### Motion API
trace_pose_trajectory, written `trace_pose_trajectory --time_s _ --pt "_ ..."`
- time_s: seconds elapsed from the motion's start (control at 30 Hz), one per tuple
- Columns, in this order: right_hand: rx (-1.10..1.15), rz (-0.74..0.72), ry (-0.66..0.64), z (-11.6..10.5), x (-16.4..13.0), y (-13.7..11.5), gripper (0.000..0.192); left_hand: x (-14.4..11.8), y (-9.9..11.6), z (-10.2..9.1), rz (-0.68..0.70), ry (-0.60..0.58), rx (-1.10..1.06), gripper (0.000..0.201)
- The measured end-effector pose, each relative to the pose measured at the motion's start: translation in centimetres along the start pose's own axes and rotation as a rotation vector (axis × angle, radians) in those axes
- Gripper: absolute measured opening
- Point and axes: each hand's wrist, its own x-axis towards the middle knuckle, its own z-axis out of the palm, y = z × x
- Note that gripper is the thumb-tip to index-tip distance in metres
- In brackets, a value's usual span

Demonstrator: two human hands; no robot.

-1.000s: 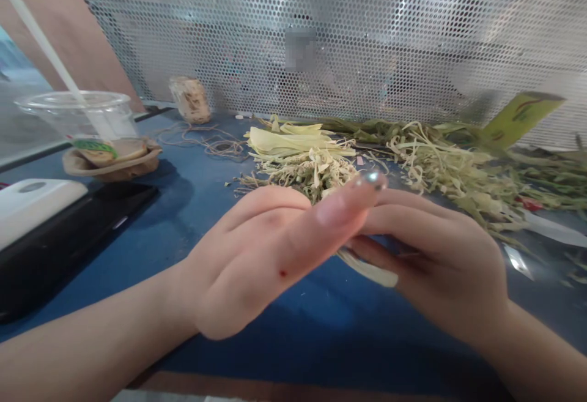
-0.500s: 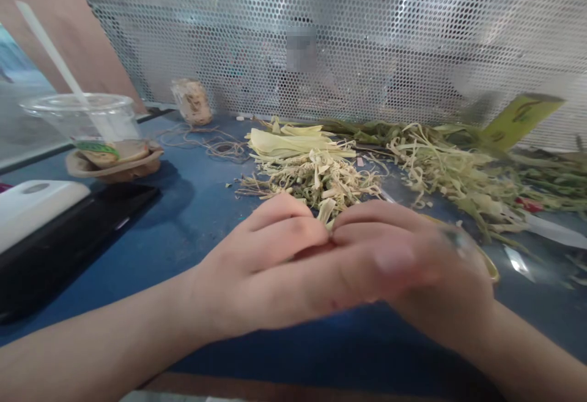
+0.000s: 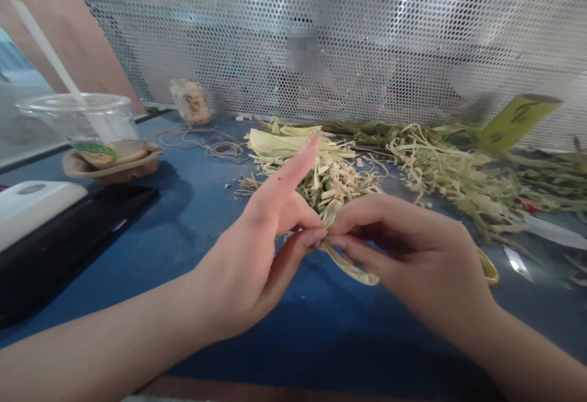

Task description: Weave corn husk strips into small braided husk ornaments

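Observation:
Between my hands is a pale green, husk-like leaf strip (image 3: pixel 351 267), folded or knotted at the middle. One end curls down to the right and the other points up and away. My left hand (image 3: pixel 257 255) pinches it between thumb and bent fingers, with one finger stretched upward. From the other side my right hand (image 3: pixel 413 249) pinches it between thumb and forefinger, and the fingertips of both hands almost touch. Just beyond lies a heap of shredded strips (image 3: pixel 339 175), with wider pale leaves (image 3: pixel 279 142) behind it.
A perforated metal screen (image 3: pixel 257 41) closes off the back of the blue table (image 3: pixel 206 230). At left are a plastic cup with straw (image 3: pixel 96 120), a black phone-like slab (image 3: pixel 77 230) and a white device (image 3: pixel 36 206). A jar (image 3: pixel 190 102), twine (image 3: pixel 224 145), and more shredded leaves (image 3: pixel 449 175) lie farther back.
My left thumb has swung back from across my right hand, and one left finger now points up. The leaf strip between my fingertips has come into view.

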Motion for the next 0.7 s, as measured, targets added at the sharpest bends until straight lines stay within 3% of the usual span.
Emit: trace_pose_trajectory --time_s 0.1,0.2,0.33,0.6,0.7 --pt "0.031 0.009 0.021 -0.07 -0.03 -0.01 0.009 -0.01 0.17 -0.24 0.044 0.066 0.013 0.07" --pt "0.037 0.025 0.024 -0.14 0.01 -0.12 0.01 -0.17 0.34 -0.28 0.002 0.144 -0.018 0.076" --pt "0.018 0.023 0.066 0.02 0.05 -0.11 0.01 -0.33 0.33 -0.18 -0.048 0.098 -0.013 0.078" --pt "-0.007 0.0 0.097 0.48 -0.17 0.33 0.023 -0.2 0.45 0.55 -0.231 0.16 -0.284 0.079" --pt "-0.021 -0.011 0.097 0.42 -0.15 0.26 0.021 0.18 0.52 0.62 -0.4 0.17 -0.368 0.08"
